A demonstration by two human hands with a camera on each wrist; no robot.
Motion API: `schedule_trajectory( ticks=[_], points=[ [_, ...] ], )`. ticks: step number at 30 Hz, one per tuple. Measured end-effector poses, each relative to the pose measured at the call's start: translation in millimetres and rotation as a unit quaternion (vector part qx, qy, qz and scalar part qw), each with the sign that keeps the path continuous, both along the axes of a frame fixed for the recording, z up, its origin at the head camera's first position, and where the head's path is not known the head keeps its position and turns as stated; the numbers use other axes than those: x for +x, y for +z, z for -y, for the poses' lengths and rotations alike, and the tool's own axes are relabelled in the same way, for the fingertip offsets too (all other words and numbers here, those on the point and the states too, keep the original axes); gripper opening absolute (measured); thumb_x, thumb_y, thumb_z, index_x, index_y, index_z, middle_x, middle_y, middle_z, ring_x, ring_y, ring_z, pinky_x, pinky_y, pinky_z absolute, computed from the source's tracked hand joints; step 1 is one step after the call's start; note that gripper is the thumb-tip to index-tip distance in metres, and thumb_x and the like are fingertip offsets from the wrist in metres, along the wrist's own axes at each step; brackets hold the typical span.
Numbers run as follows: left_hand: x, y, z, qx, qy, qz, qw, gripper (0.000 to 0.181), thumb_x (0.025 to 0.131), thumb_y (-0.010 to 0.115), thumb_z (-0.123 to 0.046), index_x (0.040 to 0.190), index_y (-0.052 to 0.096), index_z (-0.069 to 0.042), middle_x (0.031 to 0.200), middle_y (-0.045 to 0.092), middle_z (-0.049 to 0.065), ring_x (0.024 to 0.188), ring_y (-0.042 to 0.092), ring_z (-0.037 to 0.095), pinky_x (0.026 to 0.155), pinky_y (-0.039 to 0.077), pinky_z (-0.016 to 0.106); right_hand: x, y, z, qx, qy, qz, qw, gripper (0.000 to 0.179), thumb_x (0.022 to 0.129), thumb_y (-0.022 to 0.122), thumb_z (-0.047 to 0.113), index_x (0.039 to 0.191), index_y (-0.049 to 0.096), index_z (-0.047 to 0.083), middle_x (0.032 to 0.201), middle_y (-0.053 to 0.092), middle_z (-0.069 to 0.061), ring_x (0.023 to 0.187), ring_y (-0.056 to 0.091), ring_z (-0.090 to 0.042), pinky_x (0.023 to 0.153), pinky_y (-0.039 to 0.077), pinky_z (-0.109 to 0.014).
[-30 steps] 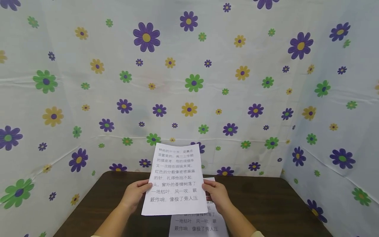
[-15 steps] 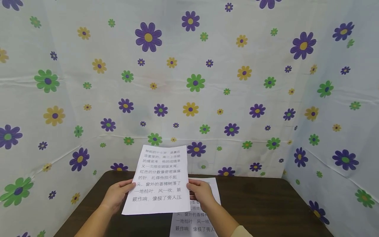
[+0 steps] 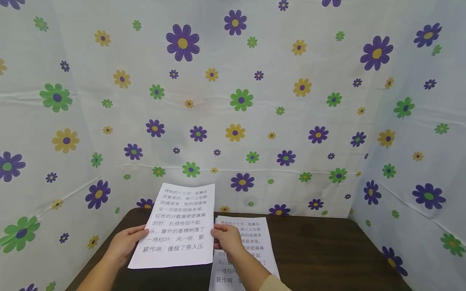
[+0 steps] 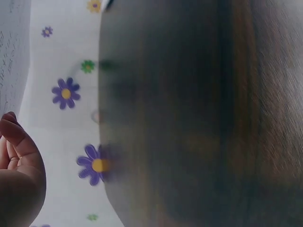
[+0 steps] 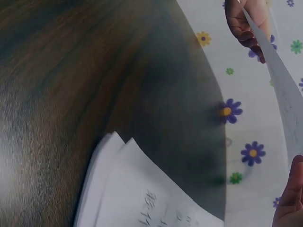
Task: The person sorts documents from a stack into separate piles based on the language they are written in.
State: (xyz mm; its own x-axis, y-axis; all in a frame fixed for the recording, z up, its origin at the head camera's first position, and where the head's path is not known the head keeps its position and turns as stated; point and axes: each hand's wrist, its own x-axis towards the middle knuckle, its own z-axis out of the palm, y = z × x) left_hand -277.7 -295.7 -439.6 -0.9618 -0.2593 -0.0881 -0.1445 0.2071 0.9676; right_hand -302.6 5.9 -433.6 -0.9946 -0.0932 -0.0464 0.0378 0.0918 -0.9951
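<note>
Both hands hold a white sheet of paper (image 3: 174, 226) printed with Chinese text, raised above the table and tilted toward the head camera. My left hand (image 3: 125, 244) pinches its left edge, thumb on the printed face. At the right edge my right hand (image 3: 229, 240) pinches it the same way, with the other fingers behind. A stack of similar printed sheets (image 3: 267, 250) lies on the table beneath my right forearm, partly covered by it. In the right wrist view the stack (image 5: 142, 189) shows slightly offset corners, and the held sheet (image 5: 284, 94) appears nearly edge-on.
A dark brown wooden table (image 3: 320, 254) with rounded far corners carries the stack. Behind it and along both sides hangs a white cloth (image 3: 276, 121) printed with purple, green and yellow flowers.
Both hands have carried the held sheet to the left and slightly down. More of the stack on the table now shows to the right of it.
</note>
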Motion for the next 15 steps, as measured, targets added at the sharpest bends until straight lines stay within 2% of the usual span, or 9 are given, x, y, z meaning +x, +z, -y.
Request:
schedule_trajectory(
  ticks=[9,15],
  points=[
    [2.0,-13.4,15.3,-0.012,0.016,0.030,0.9994,0.061,0.094,0.064,-0.025,0.137,0.045,0.013,0.086,0.072,0.000,0.073,0.071,0.017,0.066,0.060,0.035,0.2,-13.3,21.3,0.008,-0.006,0.020,0.9998,0.027,0.090,0.064,0.009,0.114,0.069,-0.002,0.082,0.069,-0.005,0.063,0.064,-0.009,0.056,0.055,-0.018],
    [-0.6,-21.8,20.0,-0.035,0.014,0.029,0.9988,0.059,0.092,0.065,-0.026,0.134,0.049,0.012,0.085,0.073,0.001,0.073,0.069,0.016,0.064,0.059,0.034,0.2,-24.1,28.0,0.011,-0.013,0.033,0.9993,0.025,0.089,0.064,0.006,0.111,0.068,-0.004,0.083,0.069,-0.005,0.063,0.064,-0.009,0.055,0.055,-0.019]
  ],
)
